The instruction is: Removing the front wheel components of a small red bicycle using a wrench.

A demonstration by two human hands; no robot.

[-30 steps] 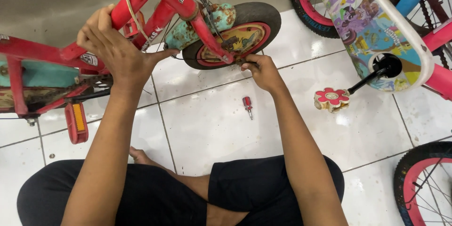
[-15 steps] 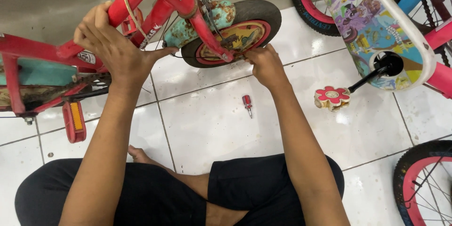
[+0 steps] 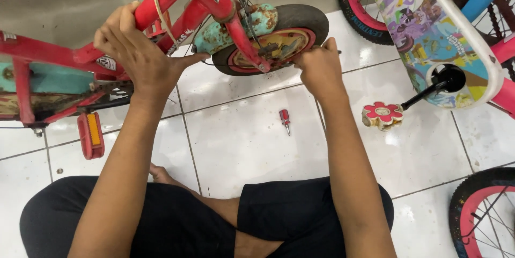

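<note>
Left hand [image 3: 140, 56] on bicycle frame [image 3: 177, 5] at far left; right hand [image 3: 319, 67] at small wheel [image 3: 276, 40], right of it. Screwdriver [image 3: 285, 120] on floor [image 3: 247, 145] between the arms, nearer than wheel. Pedal [image 3: 90, 135] low at left; flower pedal [image 3: 382, 114] right of screwdriver, under second bicycle [image 3: 429, 32].

White tiled floor [image 3: 252, 145]; small red screwdriver [image 3: 285, 119] lying on it

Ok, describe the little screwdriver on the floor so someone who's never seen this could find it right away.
Start at the small front wheel of the red bike, then look down to the white floor tile between the person's forearms. The screwdriver lies there alone, short, with a red handle and a stubby metal tip.
</note>
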